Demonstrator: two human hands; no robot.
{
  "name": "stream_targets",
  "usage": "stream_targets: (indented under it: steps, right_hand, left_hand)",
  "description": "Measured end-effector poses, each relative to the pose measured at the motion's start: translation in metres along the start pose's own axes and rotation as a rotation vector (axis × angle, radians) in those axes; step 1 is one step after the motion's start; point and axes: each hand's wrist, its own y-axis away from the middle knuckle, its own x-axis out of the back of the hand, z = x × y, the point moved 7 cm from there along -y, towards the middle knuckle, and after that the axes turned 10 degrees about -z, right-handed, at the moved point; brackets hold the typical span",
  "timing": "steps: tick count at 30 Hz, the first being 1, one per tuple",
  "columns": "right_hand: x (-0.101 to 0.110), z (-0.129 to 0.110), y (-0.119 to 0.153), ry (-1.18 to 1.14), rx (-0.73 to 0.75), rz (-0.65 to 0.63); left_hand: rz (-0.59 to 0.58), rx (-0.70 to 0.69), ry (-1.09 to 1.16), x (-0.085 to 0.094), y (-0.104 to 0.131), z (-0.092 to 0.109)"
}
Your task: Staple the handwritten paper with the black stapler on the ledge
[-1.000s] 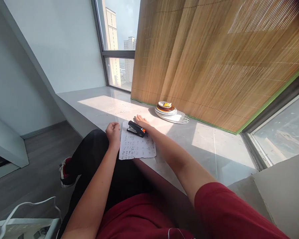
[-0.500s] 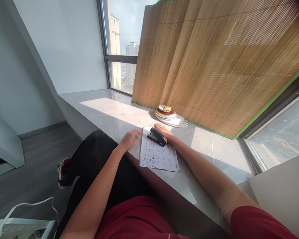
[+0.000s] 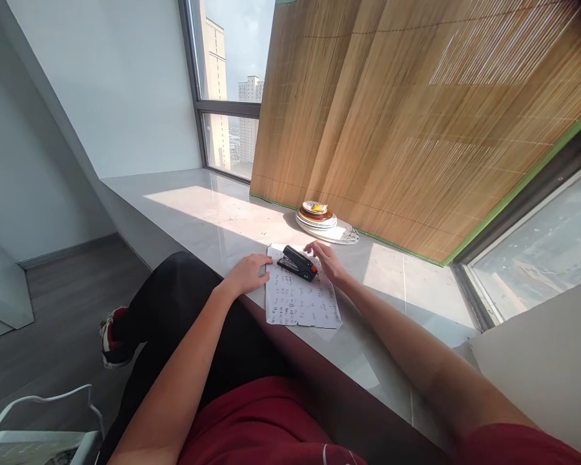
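Note:
A sheet of paper (image 3: 303, 303) with rows of handwriting lies on the grey stone ledge (image 3: 213, 226). On its upper part rests a black stapler (image 3: 297, 263) with an orange-red piece at its right end. My left hand (image 3: 248, 274) is at the paper's upper left edge, fingers apart and pointing right, with nothing held. Just right of the stapler, by the paper's upper right corner, my right hand (image 3: 326, 259) has its fingers bent and apart; it holds nothing.
Beyond my right hand stands a stack of plates (image 3: 315, 221) with a small yellow item on top. A bamboo blind (image 3: 392, 129) hangs along the window behind it. At the lower left, a white cable (image 3: 43, 395) loops above a white-edged container (image 3: 33, 439).
My right hand has lifted from lying flat behind the stapler, its fingers now bent. My left hand has come a little nearer the paper's edge. The whole view has shifted slightly.

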Motion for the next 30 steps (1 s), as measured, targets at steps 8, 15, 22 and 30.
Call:
stream_targets:
  steps: [8, 15, 22, 30]
  right_hand:
    - [-0.014, -0.03, 0.034, 0.126, 0.127, -0.013]
    - [-0.009, -0.033, 0.034, 0.055, 0.125, 0.054]
    - [0.008, -0.021, 0.044, 0.051, -0.006, 0.325]
    - [0.002, -0.021, 0.041, 0.162, 0.022, 0.313]
  left_hand:
    - [-0.017, 0.04, 0.104, 0.006, 0.003, -0.007]
    - [-0.017, 0.049, 0.098, 0.006, 0.003, -0.008]
    - [-0.039, 0.078, 0.086, 0.005, 0.004, -0.01]
    - [-0.026, 0.083, 0.151, 0.007, 0.006, -0.01]
